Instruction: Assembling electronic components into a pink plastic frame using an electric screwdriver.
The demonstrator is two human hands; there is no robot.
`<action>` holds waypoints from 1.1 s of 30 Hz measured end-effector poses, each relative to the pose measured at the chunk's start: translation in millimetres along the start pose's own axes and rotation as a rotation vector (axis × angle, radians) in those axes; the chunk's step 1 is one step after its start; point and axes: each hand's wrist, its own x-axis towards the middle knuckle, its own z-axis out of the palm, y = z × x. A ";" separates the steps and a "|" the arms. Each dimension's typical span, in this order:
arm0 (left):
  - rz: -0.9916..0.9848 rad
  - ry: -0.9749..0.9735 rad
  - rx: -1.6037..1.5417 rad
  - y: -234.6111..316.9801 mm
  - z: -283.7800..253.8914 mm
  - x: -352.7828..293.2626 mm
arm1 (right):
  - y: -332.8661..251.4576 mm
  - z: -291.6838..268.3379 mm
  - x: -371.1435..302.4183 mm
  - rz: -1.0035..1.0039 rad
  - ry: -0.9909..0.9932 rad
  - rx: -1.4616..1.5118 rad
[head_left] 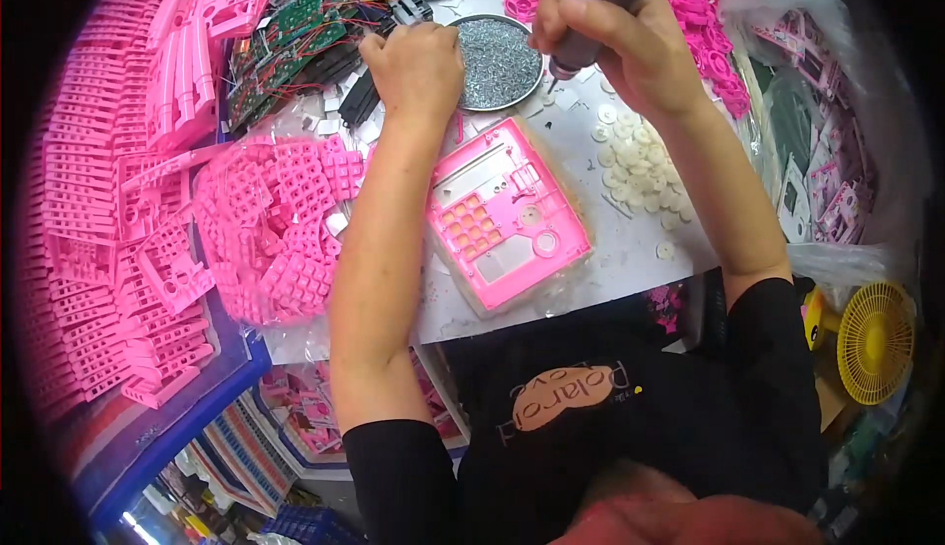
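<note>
A pink plastic housing lies on the white table in front of me, its hollow inner side up, with a grid of square keypad openings and a round hole. Raised above the table's right half, my right hand is wrapped round a dark power screwdriver, its thin bit pointing down. My left hand is at the left rim of a round metal dish full of small silvery screws. Its fingers are curled beside black plastic parts, and whatever they may hold is hidden.
Green circuit boards with red wires pile up at the back left. A bag of pink keypads and stacked pink housings fill the left. White discs, pink parts and a yellow fan are to the right.
</note>
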 end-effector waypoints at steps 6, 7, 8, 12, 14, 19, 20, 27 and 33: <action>-0.061 -0.060 -0.270 5.0 -20.4 -11.7 | -8.0 17.3 -20.2 -0.006 -0.007 0.083; -0.038 -0.080 -0.393 14.9 -40.8 -20.0 | -2.3 11.5 -31.7 -0.018 -0.028 0.105; -0.007 -0.098 -0.521 27.1 -59.5 -31.7 | -16.4 15.0 -46.4 0.061 0.030 -0.060; -0.002 -0.218 -0.789 78.8 -124.2 -104.6 | -13.2 23.5 -96.5 -0.131 -0.115 0.155; -0.100 -0.246 -0.828 85.9 -136.3 -124.1 | -14.9 31.7 -104.1 -0.120 -0.199 0.148; -0.202 -0.201 -0.903 90.1 -139.9 -134.3 | -14.5 44.9 -101.9 -0.133 -0.268 0.181; -0.217 -0.183 -0.926 90.4 -139.0 -134.5 | -12.8 46.1 -101.7 -0.140 -0.282 0.171; -0.203 -0.160 -0.727 90.8 -134.5 -138.8 | -3.3 47.5 -106.2 -0.131 -0.253 0.141; 0.015 -0.341 -0.462 87.7 -142.6 -153.1 | -1.5 38.7 -107.9 -0.059 -0.082 0.207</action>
